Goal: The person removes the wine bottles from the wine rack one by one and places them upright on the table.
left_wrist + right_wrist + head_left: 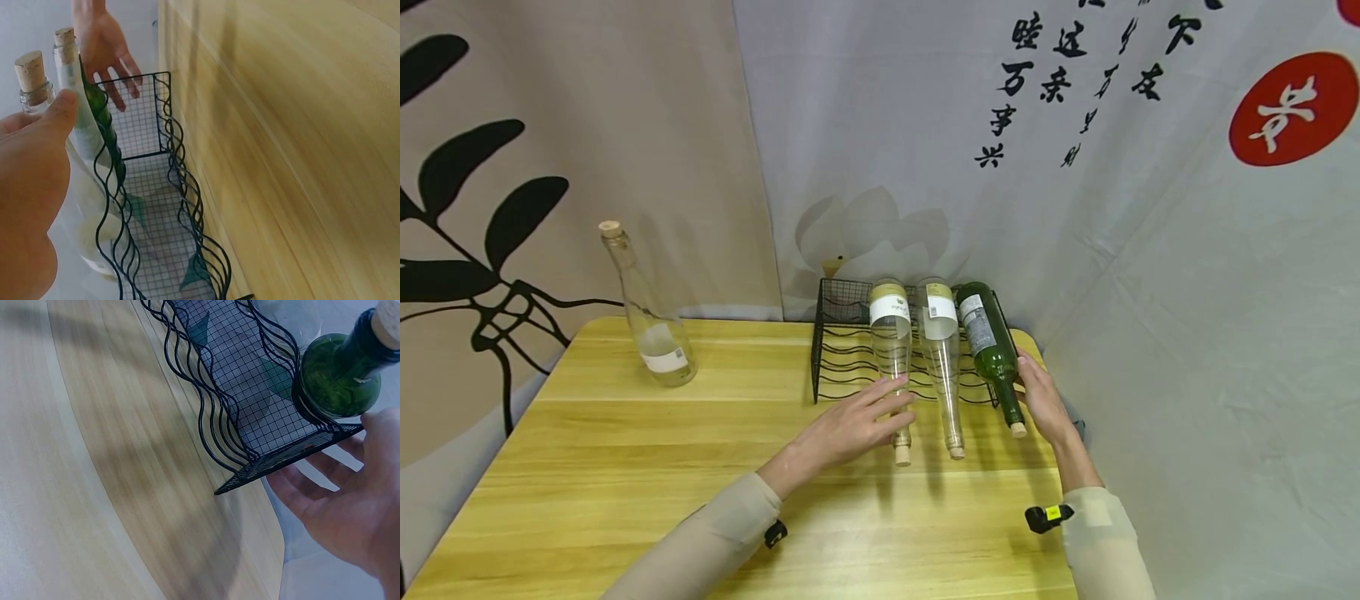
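My left hand (853, 425) reaches over the neck of the leftmost clear bottle (891, 333), fingers extended and loosely spread. A second clear bottle (939, 333) and a green bottle (996, 358) lie beside it on a black wire rack (842, 312), corked necks toward me. At the rack's right end is my right hand (1045, 400), its fingers fairly straight along the outside of the mesh end panel (294, 456). The thumb is at the panel's corner near the green bottle. In the left wrist view, the right palm (103, 44) shows behind the rack.
Another clear corked bottle (658, 333) stands upright at the back left of the wooden table (625, 467). A printed fabric backdrop (880, 125) hangs just behind the table and along its right side. The rack's lower tier shows wavy wires and mesh.
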Demonstrator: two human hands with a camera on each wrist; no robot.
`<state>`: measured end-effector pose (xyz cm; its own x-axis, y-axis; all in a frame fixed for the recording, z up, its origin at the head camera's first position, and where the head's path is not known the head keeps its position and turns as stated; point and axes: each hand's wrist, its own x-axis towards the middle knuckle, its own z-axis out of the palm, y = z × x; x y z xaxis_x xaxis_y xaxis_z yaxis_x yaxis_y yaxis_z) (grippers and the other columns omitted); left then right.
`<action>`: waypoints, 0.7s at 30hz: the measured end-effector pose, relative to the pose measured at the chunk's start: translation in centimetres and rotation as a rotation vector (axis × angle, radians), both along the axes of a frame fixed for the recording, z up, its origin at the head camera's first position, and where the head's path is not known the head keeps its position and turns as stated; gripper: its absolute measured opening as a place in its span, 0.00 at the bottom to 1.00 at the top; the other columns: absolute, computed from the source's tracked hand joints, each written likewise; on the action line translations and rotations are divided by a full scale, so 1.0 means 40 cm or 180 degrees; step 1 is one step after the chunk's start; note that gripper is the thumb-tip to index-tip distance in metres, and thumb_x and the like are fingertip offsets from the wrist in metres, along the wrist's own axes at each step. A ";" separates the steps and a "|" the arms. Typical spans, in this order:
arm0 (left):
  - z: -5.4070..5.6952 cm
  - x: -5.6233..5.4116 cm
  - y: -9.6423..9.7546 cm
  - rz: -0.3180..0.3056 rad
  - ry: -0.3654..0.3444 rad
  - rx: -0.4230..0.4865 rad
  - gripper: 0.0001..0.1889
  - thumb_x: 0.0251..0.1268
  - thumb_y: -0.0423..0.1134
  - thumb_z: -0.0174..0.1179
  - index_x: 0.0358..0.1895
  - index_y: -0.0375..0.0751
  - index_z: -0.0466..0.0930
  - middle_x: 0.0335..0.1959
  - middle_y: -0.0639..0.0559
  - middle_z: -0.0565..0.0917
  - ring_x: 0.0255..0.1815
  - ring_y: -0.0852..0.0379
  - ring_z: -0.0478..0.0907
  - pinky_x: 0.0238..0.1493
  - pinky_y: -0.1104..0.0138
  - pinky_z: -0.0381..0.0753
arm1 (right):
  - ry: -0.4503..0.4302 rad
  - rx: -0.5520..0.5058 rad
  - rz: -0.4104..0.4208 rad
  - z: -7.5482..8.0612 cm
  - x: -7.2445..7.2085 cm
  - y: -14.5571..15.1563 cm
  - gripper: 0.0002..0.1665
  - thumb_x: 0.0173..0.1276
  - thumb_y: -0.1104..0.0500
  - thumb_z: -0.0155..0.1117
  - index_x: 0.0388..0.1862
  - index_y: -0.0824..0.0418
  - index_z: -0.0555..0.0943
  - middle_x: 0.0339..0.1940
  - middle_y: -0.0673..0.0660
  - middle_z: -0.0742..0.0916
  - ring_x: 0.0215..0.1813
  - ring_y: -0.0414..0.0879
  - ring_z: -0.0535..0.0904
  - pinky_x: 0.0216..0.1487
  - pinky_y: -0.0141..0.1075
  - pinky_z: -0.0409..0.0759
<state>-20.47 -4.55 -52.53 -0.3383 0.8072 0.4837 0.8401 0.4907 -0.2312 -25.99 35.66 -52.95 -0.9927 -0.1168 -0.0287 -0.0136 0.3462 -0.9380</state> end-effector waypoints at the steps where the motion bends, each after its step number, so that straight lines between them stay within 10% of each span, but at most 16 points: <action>1: 0.000 0.000 0.000 -0.0009 0.0015 0.0007 0.32 0.71 0.37 0.78 0.76 0.46 0.80 0.81 0.46 0.81 0.87 0.42 0.74 0.89 0.52 0.74 | 0.0004 0.0009 0.0003 0.001 0.000 0.000 0.41 0.97 0.36 0.32 0.97 0.52 0.52 0.88 0.66 0.72 0.82 0.57 0.76 0.83 0.62 0.77; 21: 0.009 0.011 0.001 -0.0144 0.0011 0.0186 0.26 0.75 0.46 0.77 0.71 0.48 0.85 0.77 0.47 0.85 0.85 0.42 0.77 0.88 0.55 0.75 | 0.0009 0.0020 -0.0014 0.002 -0.002 -0.003 0.41 0.96 0.36 0.33 0.97 0.53 0.53 0.87 0.67 0.74 0.79 0.53 0.79 0.81 0.56 0.81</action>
<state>-20.02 -4.52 -52.17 -0.3003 0.7920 0.5316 0.8610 0.4649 -0.2061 -26.08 35.55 -52.86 -0.9933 -0.1123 -0.0268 -0.0146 0.3521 -0.9358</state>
